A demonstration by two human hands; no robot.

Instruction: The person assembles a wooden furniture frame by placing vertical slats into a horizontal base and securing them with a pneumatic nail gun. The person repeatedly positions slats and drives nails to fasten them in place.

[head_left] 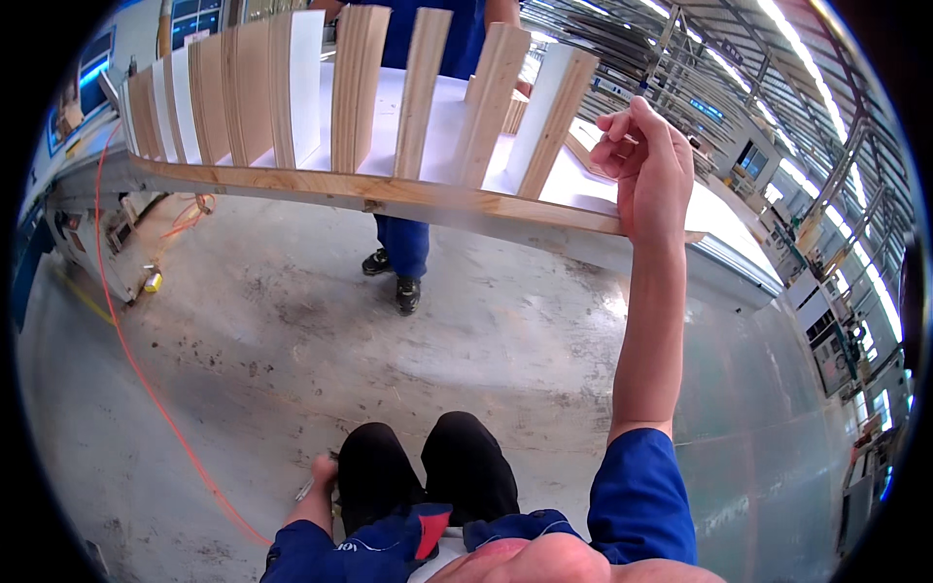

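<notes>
My right hand [653, 160] is raised over the right end of a wood-edged white panel. Its fingers are curled in and pressed together at the tips; what they hold, if anything, is too small to make out. Nearest to it, a white-faced wooden strip [556, 126] stands on edge, one of several plywood strips [355, 92] in a row along the panel [321, 182]. Low by my left knee, my left hand [324, 473] is closed and partly hidden. A silvery metal piece [304, 489] shows beside it, its kind unclear.
An orange hose [155, 403] runs from the bench's left end across the floor to my left arm. Across the panel stands a person in blue [403, 243]. Metal framing [729, 267] extends at the right. A small yellow object [153, 282] is at the left.
</notes>
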